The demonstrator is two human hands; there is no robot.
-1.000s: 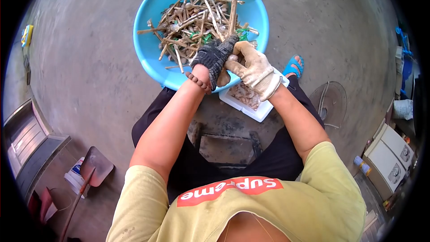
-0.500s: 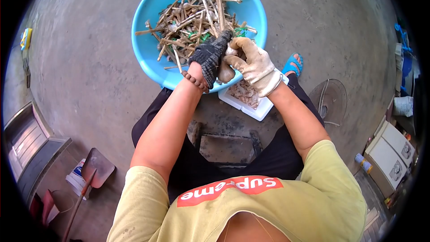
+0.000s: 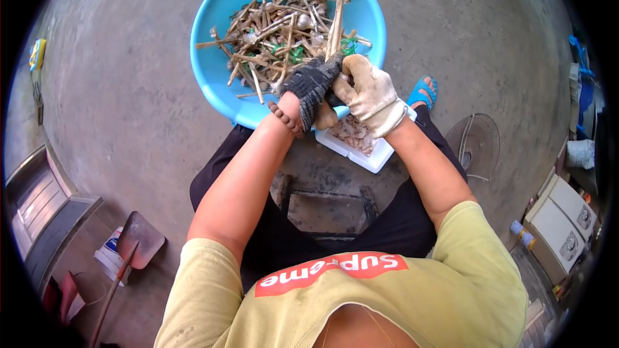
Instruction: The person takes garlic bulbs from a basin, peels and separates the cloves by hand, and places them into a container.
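Note:
My left hand [image 3: 311,85], in a dark knit glove, is closed around the base of a thick dry garlic stalk [image 3: 337,16] that points up and away over the basin's rim. Against it, my right hand [image 3: 371,93], in a whitish work glove, has thumb and forefinger bent together at the stalk's lower end. The fingers mostly hide the bulb there. A tan rounded shape [image 3: 326,117] under my left hand is hard to make out. Beneath both hands lies the blue basin [image 3: 209,84], holding a heap of dried garlic [image 3: 267,35] with stalks and green ties.
A white foam box [image 3: 373,163] with loose garlic cloves [image 3: 354,134] stands below my right hand. A low stool [image 3: 325,194] sits between my legs. A round fan grille [image 3: 474,145] is at right, and a shovel [image 3: 138,241] beside a white bucket [image 3: 109,261] at lower left.
A thinner pale stalk no longer sticks up from my left hand; a whitish bulb now shows on the heap. The thick stalk has tilted right, and both hands have closed in together.

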